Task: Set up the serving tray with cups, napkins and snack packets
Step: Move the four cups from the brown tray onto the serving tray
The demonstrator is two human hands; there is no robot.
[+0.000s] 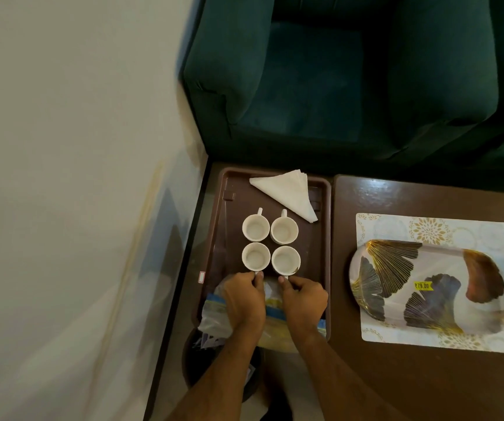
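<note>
the left hand pinches the handle of the near-left cup, thumb and fingers closed on it, while the right hand pinches the handle of the near-right cup the same way. both cups stand upright on the brown serving tray, mouths up, handles pointing back toward the person. just beyond them stand the far-left cup and far-right cup, also upright — their handles point the other way, toward the green sofa. the four make a tight square, neighbours touching or nearly so.

the folded napkins lie at the tray's far end, a white triangular stack with its far corner overhanging the rim and its long edge running diagonally from far-left to near-right. the snack packets sit at the near end, under and between the wrists, partly hidden, spilling past the near rim.

the tray's long axis runs away from the person, toward the sofa. it sits beside a wooden table that carries a leaf-patterned tray.

i judge the setup almost done — cups, napkins and packets are all aboard; what seems left is squaring the near cups and perhaps tidying the packets.
</note>
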